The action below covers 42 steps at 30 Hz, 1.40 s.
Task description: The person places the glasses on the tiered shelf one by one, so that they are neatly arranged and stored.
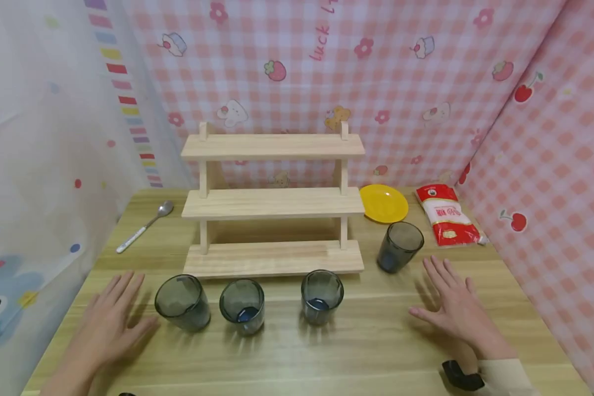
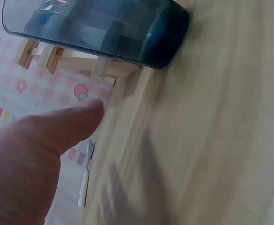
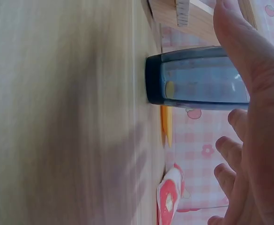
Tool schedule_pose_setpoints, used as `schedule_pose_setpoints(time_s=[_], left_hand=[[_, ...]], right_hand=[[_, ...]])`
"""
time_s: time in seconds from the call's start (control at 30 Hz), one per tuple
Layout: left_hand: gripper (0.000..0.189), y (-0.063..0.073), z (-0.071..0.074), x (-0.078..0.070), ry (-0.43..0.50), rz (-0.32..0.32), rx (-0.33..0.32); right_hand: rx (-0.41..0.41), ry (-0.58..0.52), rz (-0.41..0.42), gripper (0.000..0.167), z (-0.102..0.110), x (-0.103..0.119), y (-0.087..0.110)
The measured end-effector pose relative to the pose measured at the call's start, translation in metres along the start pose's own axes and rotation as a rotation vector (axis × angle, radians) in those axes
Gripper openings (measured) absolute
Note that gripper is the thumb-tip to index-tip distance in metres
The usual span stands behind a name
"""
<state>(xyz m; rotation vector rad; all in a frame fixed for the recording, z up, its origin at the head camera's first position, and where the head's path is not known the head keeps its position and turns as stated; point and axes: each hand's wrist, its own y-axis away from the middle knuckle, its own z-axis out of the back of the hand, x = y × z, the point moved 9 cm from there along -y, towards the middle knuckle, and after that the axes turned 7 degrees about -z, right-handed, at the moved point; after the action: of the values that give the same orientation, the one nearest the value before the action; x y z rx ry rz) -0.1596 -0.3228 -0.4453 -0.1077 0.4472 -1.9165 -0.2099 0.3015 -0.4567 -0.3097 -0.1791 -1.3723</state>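
My left hand (image 1: pixel 110 324) is held over the table at the left, fingers spread and holding nothing. Its thumb points toward a dark tinted glass (image 1: pixel 183 303), the leftmost one, which the left wrist view shows close by. Two similar glasses, one left of centre (image 1: pixel 242 307) and one at the centre (image 1: pixel 322 297), stand upright before the shelf. At the right, my right hand (image 1: pixel 452 302) is spread and holds nothing. Just beyond its fingertips stands another tinted glass (image 1: pixel 400 247), also seen in the right wrist view (image 3: pixel 197 77).
A three-tier wooden shelf (image 1: pixel 273 202) stands at the back middle. Left of it lies a spoon (image 1: pixel 146 225). To its right are a yellow plate (image 1: pixel 383 203) and a red and white packet (image 1: pixel 447 215). Patterned cloth walls (image 1: pixel 297 99) enclose the wooden table (image 1: pixel 287 363).
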Motion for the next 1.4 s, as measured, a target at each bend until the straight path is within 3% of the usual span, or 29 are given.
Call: schedule_pose_setpoints(time_s=[0.23,0.47,0.63,0.7,0.83,0.97,1.07,1.4], left_hand=[[0.097,-0.029,-0.006,0.004,0.023,-0.033,-0.011],[0.092,-0.057,-0.021,0.007,0.072,-0.069,0.012],[0.091,-0.073,-0.028,0.009,0.149,-0.088,-0.020],[0.089,-0.080,-0.030,0.010,0.209,-0.067,-0.038],[0.084,-0.092,-0.041,0.013,0.386,0.053,-0.026],[0.082,-0.095,-0.056,0.018,0.555,0.178,0.003],[0.079,-0.094,-0.064,0.020,0.625,0.214,0.009],[0.066,-0.083,-0.065,0.014,0.661,0.157,-0.018]], right_hand=[[-0.019,-0.016,0.012,0.107,-0.001,0.002,-0.010],[0.008,-0.088,-0.012,0.106,0.000,-0.002,-0.024],[0.006,-0.171,-0.014,0.104,-0.001,-0.006,-0.030],[-0.004,-0.215,-0.007,0.101,0.000,-0.007,-0.034],[-0.029,-0.277,0.002,0.097,0.001,-0.007,-0.039],[-0.035,-0.303,-0.018,0.097,-0.002,-0.005,-0.042],[-0.022,-0.304,-0.056,0.099,-0.007,-0.004,-0.044],[-0.027,-0.370,-0.076,0.092,-0.017,0.002,-0.050]])
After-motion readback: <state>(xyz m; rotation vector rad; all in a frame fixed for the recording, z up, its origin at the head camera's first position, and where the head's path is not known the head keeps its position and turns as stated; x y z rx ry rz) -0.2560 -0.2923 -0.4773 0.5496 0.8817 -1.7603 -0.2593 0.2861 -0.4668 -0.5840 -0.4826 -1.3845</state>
